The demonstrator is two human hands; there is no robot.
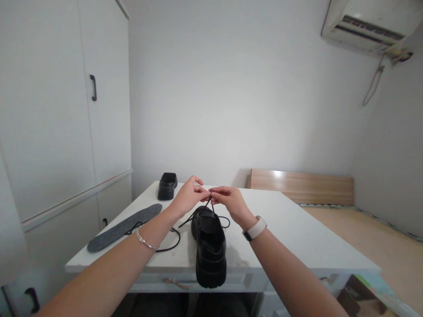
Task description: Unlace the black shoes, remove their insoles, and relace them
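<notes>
A black shoe [210, 251] rests at the table's front edge, its heel toward me. Above its toe end, my left hand [191, 195] and my right hand [228, 200] meet, thumbs and forefingers pinched on a black shoelace [208, 201]. The lace runs down from the fingertips in two strands to the shoe, and a loop of it lies to the right. Left of the shoe, a grey insole [125, 226] lies flat, with another black lace [176, 241] curving partly behind my left forearm. A second black shoe [167, 186] stands farther back on the left.
The white table [277, 237] has drawers under its front edge. A white cupboard [66, 110] stands on the left. At the right are a bed [366, 242] with a wooden headboard [300, 187] and an open box [360, 297] on the floor. An air conditioner [373, 26] hangs above.
</notes>
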